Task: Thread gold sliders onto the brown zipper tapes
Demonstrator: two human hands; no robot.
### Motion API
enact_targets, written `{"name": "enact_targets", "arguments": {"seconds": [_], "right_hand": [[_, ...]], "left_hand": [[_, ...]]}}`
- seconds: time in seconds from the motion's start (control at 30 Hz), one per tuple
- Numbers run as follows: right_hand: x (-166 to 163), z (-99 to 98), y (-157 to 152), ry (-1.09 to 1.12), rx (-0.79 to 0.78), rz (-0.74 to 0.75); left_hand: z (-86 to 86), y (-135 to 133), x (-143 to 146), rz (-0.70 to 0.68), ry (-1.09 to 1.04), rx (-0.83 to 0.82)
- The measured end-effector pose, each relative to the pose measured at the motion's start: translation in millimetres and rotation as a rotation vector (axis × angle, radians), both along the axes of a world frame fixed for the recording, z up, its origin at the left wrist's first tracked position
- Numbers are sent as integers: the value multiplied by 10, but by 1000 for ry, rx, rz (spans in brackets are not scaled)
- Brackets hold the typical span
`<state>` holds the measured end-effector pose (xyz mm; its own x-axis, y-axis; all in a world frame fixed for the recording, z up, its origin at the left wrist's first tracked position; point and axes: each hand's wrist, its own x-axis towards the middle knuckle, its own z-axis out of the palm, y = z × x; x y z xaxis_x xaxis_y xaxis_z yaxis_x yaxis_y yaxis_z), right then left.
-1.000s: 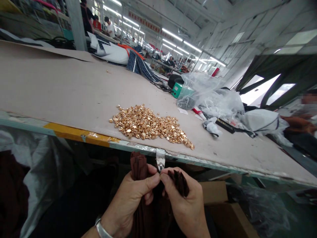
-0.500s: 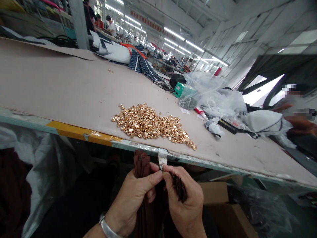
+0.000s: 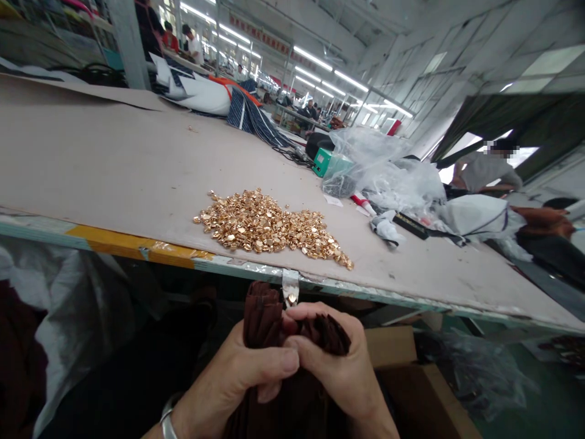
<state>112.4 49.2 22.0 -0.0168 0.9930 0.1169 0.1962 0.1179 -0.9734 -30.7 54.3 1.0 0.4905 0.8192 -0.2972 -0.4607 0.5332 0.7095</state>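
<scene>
At bottom centre, the left hand (image 3: 233, 369) and right hand (image 3: 345, 369) are gripping two dark-brown bunches of folded fabric (image 3: 262, 314), one each, fingers curled closed, seemingly keeping layers together. One heap of small gold metallic pieces (image 3: 267, 228), uncountable, is lying mid-frame near the edge of the beige tabletop (image 3: 114, 158), apparently for easy reach.

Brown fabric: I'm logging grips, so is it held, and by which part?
Yes: the left hand grips the brown fabric just below the top of a layered bundle; the right hand holds bunched layers near their upper edges.
</scene>
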Motion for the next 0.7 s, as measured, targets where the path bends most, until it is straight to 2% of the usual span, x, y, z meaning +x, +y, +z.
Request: {"name": "enact_targets", "arguments": {"seconds": [0.1, 0.2, 0.33, 0.43, 0.5, 0.7], "right_hand": [[38, 18, -63, -24, -6, 108], [13, 8, -85, 81, -110, 124], [-20, -14, -85, 251, -210, 108], [-6, -17, -89, 220, -190, 41], [8, -20, -92, 164, -179, -9], [1, -65, -96, 78, -178, -69]], "left_hand": [[-7, -10, -6, -93, 11, 75], [-31, -27, 17, -90, 33, 60], [-28, -21, 62, 86, 92, -131], [-19, 24, 63, 244, 169, -188], [-15, 51, 44, 278, 184, -161], [65, 14, 16, 223, 255, 25]]}}
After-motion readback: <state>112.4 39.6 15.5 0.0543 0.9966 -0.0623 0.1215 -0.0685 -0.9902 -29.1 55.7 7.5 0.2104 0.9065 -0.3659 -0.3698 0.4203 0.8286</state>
